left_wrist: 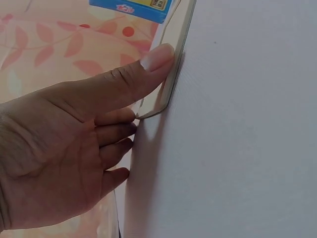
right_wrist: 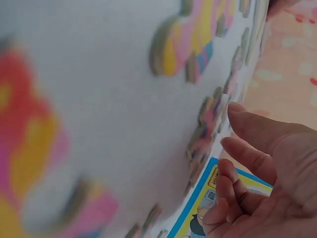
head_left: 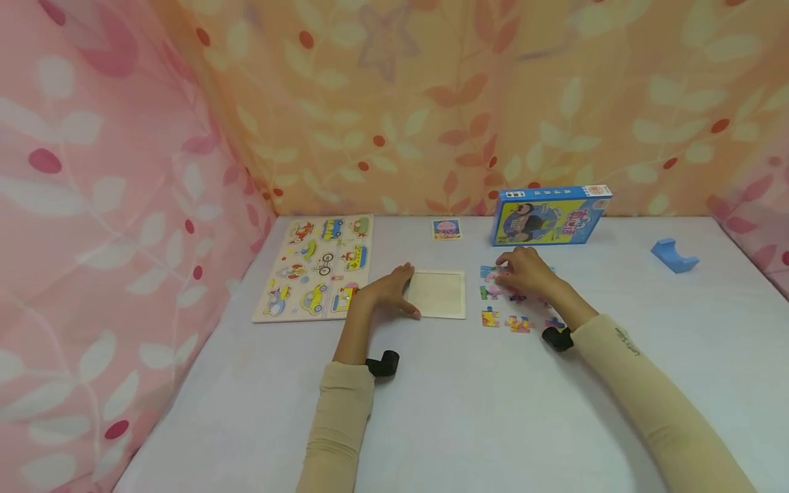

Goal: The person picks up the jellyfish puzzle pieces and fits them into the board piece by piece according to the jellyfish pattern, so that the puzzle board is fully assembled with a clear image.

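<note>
My left hand [head_left: 388, 290] lies along the left side of a shallow cream puzzle tray [head_left: 436, 294], its thumb and fingers spread. In the left wrist view the thumb [left_wrist: 156, 59] rests on the tray's edge, with the other fingers close to its corner. My right hand [head_left: 529, 272] hovers among loose jigsaw pieces [head_left: 520, 324] on the right of the tray. Its fingers are loosely bent, thumb and forefinger apart, and no piece shows between them in the right wrist view. This hand hides some of the pieces from the head camera.
A pegboard with vehicle pictures [head_left: 314, 267] lies at the left. At the back are a small picture card [head_left: 446, 229] and a blue-and-yellow puzzle box [head_left: 550, 218] standing upright. A blue curved holder [head_left: 674, 255] sits at the far right. Patterned curtains border the white table.
</note>
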Demonstrator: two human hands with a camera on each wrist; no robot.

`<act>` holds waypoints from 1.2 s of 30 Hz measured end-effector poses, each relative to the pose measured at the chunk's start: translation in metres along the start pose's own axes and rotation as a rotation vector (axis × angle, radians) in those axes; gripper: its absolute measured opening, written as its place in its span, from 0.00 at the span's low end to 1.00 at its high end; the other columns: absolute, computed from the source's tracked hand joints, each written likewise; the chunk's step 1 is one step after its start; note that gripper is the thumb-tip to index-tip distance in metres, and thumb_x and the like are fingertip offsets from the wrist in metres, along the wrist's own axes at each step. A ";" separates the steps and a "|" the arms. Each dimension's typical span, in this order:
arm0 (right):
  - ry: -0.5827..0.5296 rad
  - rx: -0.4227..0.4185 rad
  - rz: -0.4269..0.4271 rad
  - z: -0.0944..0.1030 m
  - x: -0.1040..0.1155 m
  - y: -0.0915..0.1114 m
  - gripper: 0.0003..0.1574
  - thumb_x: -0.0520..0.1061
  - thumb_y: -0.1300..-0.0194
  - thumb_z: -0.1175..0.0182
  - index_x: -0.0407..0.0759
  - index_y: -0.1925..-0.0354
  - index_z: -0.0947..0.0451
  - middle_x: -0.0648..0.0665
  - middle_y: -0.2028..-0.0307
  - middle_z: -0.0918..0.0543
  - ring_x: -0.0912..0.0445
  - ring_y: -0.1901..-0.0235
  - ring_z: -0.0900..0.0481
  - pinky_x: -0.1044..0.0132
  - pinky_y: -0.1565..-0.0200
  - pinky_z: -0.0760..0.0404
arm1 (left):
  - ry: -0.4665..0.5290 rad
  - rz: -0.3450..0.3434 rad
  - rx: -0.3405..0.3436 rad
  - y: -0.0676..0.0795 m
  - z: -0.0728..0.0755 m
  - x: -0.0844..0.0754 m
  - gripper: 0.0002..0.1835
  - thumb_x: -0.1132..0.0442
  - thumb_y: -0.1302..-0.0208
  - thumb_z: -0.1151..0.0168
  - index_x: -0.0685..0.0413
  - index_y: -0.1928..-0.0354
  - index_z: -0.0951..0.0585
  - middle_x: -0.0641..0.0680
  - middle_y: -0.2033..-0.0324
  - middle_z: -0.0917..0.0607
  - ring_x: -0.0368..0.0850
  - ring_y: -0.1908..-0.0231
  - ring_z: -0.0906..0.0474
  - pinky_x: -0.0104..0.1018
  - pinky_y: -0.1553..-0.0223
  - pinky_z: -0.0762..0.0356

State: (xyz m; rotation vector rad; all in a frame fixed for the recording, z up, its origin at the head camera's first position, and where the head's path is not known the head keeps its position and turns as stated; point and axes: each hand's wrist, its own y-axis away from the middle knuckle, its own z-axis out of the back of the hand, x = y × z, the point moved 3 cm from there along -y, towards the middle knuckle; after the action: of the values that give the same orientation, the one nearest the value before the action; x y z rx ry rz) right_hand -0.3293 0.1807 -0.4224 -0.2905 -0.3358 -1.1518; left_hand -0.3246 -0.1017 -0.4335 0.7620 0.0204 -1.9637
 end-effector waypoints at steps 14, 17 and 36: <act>0.064 0.051 0.016 0.002 0.000 -0.017 0.17 0.43 0.46 0.37 0.31 0.61 0.21 0.37 0.65 0.22 0.46 0.62 0.30 0.51 0.57 0.28 | -0.044 -0.030 -0.023 -0.005 -0.001 0.001 0.57 0.47 0.55 0.28 0.56 0.29 0.52 0.52 0.28 0.56 0.47 0.28 0.62 0.41 0.29 0.58; 0.075 0.081 -0.026 0.002 0.001 -0.020 0.19 0.46 0.45 0.37 0.32 0.59 0.21 0.38 0.63 0.23 0.46 0.59 0.32 0.50 0.56 0.28 | -0.035 -0.030 -0.019 -0.005 -0.001 0.003 0.57 0.47 0.55 0.28 0.54 0.29 0.53 0.51 0.27 0.57 0.46 0.28 0.63 0.42 0.29 0.58; 0.077 0.098 0.131 -0.036 0.070 -0.056 0.17 0.49 0.47 0.34 0.39 0.63 0.18 0.45 0.68 0.26 0.51 0.63 0.33 0.62 0.66 0.31 | 0.008 -0.033 0.032 -0.001 0.001 0.014 0.54 0.52 0.53 0.28 0.51 0.29 0.51 0.48 0.28 0.57 0.44 0.28 0.63 0.39 0.29 0.60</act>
State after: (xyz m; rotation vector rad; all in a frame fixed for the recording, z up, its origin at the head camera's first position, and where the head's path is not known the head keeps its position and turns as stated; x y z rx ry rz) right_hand -0.3511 0.0870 -0.4246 -0.1788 -0.2998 -1.0113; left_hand -0.3302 -0.1125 -0.4405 0.7951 0.0062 -1.9966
